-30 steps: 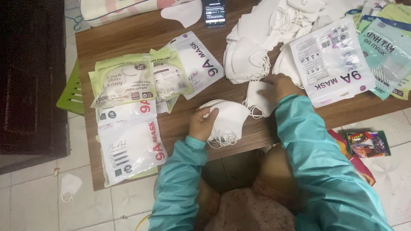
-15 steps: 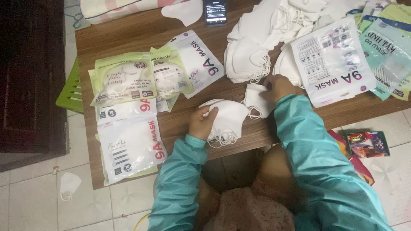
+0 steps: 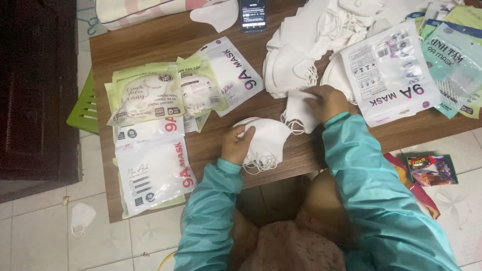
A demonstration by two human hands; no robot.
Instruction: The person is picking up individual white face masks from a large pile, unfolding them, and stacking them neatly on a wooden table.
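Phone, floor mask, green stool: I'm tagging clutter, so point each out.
Phone point(image 3: 253, 14), head view, middle of its lit screen.
Floor mask point(image 3: 82, 217), head view, centre of its white cup.
Green stool point(image 3: 88, 105), head view, slatted top.

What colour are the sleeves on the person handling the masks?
Teal green; both sleeves show plainly in the head view, running to the left hand and the right hand.

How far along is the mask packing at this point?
Done: filled packets lie stacked at the table's left. In hand: the left hand presses a small stack of masks, and the right hand takes one mask. Left: a big loose heap and empty pouches.
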